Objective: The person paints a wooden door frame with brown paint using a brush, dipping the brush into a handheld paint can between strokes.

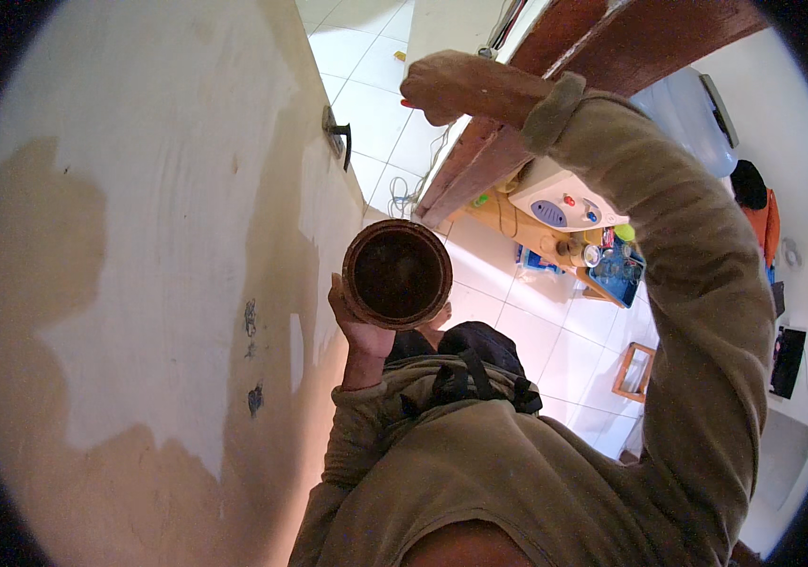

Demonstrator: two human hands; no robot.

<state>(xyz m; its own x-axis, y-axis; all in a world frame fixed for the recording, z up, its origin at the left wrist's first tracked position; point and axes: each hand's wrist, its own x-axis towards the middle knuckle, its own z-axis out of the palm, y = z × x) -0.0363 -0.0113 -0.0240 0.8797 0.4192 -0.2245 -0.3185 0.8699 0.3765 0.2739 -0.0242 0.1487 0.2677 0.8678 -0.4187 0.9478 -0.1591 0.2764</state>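
My left hand (363, 333) is wrapped round the side of a round, dark brown paint can (397, 274). The can is held upright in front of my body, and its inside is dark, so how full it is cannot be made out. My right arm is raised, with the right hand (446, 87) closed in a fist close to the brown wooden door frame (489, 156). A tiny bit of red shows at its fingers; the rest of what it grips is hidden. On my left is a door (167, 236), patchy in white and tan-brown.
A dark door handle (339, 137) juts from the door's edge. Right of the frame, a water dispenser (560, 200) with a big bottle (683, 113) stands by a blue tray (615, 274) of jars and glasses. A small wooden frame (634, 371) lies on the white tiled floor (555, 350).
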